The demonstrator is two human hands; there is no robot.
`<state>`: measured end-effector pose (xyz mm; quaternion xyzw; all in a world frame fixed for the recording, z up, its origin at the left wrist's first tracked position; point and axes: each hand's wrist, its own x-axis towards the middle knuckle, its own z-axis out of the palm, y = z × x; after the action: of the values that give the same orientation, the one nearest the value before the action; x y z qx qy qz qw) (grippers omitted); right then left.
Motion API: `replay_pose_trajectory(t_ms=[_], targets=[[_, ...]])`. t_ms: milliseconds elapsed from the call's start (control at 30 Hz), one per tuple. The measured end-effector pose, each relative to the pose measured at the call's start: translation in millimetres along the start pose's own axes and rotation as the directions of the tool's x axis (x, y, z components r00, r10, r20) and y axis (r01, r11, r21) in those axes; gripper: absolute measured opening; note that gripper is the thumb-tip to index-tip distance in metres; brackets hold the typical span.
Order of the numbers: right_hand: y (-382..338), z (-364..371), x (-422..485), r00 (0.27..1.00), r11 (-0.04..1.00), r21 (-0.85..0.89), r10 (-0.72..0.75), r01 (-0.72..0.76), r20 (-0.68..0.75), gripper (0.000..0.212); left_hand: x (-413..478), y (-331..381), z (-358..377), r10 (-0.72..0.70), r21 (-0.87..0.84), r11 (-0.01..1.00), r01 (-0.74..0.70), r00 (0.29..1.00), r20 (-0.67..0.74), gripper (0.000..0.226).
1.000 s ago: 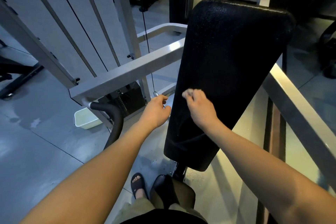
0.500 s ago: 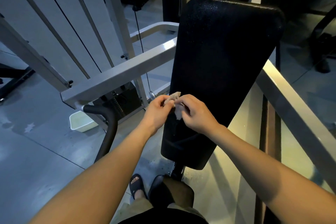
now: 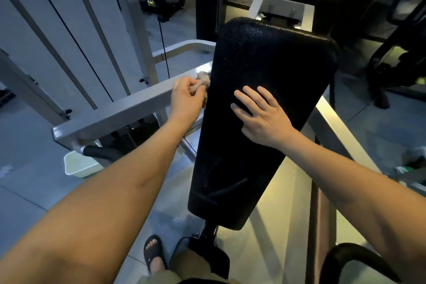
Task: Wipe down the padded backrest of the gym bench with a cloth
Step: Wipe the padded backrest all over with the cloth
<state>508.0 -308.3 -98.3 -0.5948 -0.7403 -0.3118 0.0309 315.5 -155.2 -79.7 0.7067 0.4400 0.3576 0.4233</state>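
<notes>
The left hand [image 3: 184,99] bunched the cloth [image 3: 202,80] in curled fingers at the left edge of the backrest [image 3: 276,53]; the right hand [image 3: 265,117] lay flat on it, fingers spread. Wadded so small, the cloth might skip patches.

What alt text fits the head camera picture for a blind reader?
A person's left hand grips a crumpled cloth at the left edge of a black padded backrest, while the right hand lies flat on the pad. A grey metal frame and a pale tub stand to its left.
</notes>
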Motion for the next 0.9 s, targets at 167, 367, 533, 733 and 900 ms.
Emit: replay_pose_trajectory(t_ms=[167,367,533,733,900], targets=[[2.1,15.8,2.0,0.995,0.992,-0.11,-0.067,0.058,-0.08,0.049,-24.6,3.3,30.1,-0.027,-0.126,0.991,0.034,0.998,0.062,0.017],[4.5,18.2,3.2,0.991,0.98,-0.184,-0.099,0.08,-0.093,0.05,8.9,16.3,29.2,-0.009,-0.203,0.979,0.005,1.0,-0.015,0.033],[4.7,19.6,3.4,0.99,0.979,-0.188,-0.097,0.076,-0.103,0.051,32.3,31.7,25.9,0.143,-0.194,0.97,-0.144,0.99,-0.018,0.035],[3.1,20.3,4.3,0.99,0.98,-0.193,-0.081,0.057,-0.119,0.048,-7.8,-40.2,28.6,0.006,-0.026,1.0,-0.003,0.993,0.119,0.026],[3.7,18.9,4.6,0.99,0.979,-0.193,-0.087,0.065,-0.111,0.049,25.3,-11.9,32.7,-0.114,-0.135,0.983,0.125,0.99,0.083,0.025]])
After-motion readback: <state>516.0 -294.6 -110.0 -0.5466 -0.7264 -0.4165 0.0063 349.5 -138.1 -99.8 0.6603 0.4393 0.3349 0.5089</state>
